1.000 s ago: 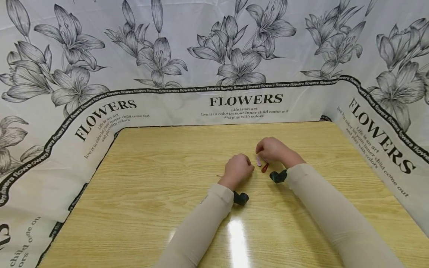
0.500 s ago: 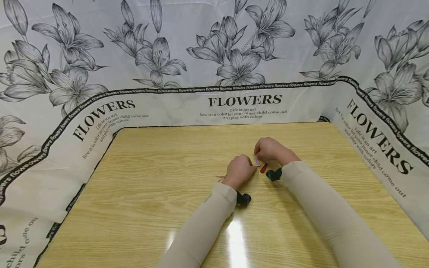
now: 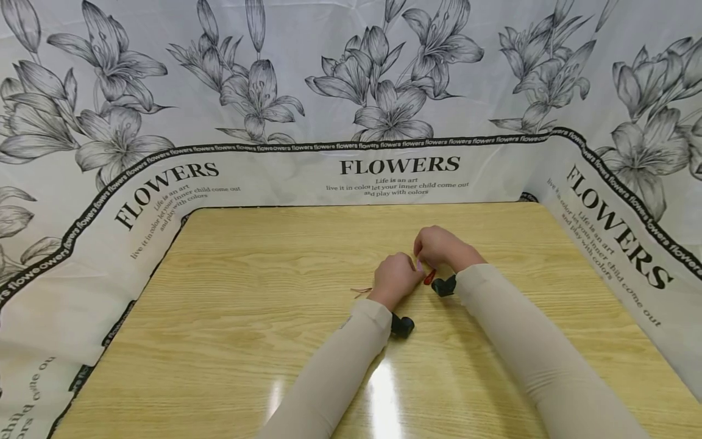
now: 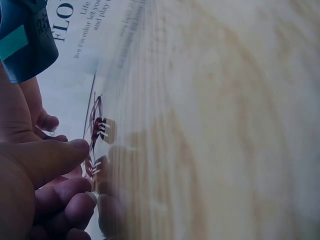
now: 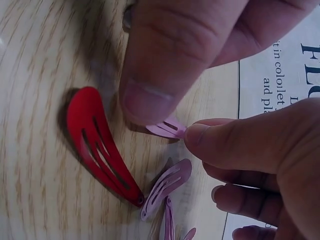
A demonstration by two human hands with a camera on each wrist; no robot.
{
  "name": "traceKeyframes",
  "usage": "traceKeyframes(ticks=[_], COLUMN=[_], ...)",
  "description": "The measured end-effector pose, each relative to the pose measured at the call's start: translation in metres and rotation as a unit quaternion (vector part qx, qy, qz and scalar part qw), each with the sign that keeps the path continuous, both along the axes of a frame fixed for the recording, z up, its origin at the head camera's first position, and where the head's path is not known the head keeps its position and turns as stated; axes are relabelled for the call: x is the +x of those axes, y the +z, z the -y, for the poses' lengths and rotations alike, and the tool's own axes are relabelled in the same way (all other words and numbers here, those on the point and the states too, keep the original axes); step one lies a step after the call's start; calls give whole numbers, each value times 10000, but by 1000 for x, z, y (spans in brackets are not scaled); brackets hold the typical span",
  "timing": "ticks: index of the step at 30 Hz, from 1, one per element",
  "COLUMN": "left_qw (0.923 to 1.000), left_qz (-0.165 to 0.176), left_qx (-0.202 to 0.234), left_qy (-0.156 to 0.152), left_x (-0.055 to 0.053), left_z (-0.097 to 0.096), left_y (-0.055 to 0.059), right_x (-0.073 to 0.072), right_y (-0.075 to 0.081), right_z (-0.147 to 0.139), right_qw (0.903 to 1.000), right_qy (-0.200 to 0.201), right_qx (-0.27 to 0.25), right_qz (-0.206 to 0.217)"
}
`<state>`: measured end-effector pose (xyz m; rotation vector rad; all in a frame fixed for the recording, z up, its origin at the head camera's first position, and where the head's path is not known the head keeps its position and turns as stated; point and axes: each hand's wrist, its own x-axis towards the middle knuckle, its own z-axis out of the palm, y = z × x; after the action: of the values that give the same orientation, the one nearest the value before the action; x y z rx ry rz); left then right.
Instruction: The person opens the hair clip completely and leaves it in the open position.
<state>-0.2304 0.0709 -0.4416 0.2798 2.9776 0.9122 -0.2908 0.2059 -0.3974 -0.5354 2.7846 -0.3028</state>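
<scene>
In the right wrist view, a small pink snap hair clip [image 5: 169, 129] lies between the two hands. My right hand [image 5: 250, 145] pinches one end of it between thumb and finger. The left hand [image 5: 175, 55] has its thumb over the other end, hiding that part and the fingers behind. On the table just beside them lies a red snap hair clip [image 5: 100, 145], also showing in the head view next to the right wrist. Below it in the right wrist view are lilac hair clips [image 5: 167, 186]. In the left wrist view, the left thumb [image 4: 55, 157] is close above the table.
The wood-grain table [image 3: 247, 317] spreads around both arms. Thin reddish-brown strands [image 3: 361, 290] lie left of the left hand. Dark wrist cameras [image 3: 403, 327] hang under both cuffs. A white flower-printed cloth [image 3: 395, 171] rises along the back and sides.
The left hand has shifted a little right toward the right hand, which has edged left. The gap between them has narrowed around the pink hair clip. The red clip stays on the table.
</scene>
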Motion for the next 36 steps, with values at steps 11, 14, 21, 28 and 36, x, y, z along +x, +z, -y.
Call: traceKeyframes(ticks=[11, 14, 21, 28, 36], left_qw=[9998, 9999, 9999, 9998, 9996], left_qz=[-63, -60, 17, 167, 240], left_qx=[-164, -146, -103, 12, -146], left_qy=[2, 34, -9, -90, -60], left_x=[-1, -2, -3, -3, -3], left_z=[-4, -4, -3, -1, -3], left_y=[0, -1, -2, 1, 1], right_x=[1, 1, 3, 4, 9], right_y=[3, 3, 5, 7, 16], right_z=[3, 3, 1, -5, -13], right_qw=[9994, 9993, 9995, 9996, 9988], right_qy=[-35, -84, -108, -83, 207], right_qx=[322, 325, 257, 133, 170], right_qz=[107, 184, 167, 240, 419])
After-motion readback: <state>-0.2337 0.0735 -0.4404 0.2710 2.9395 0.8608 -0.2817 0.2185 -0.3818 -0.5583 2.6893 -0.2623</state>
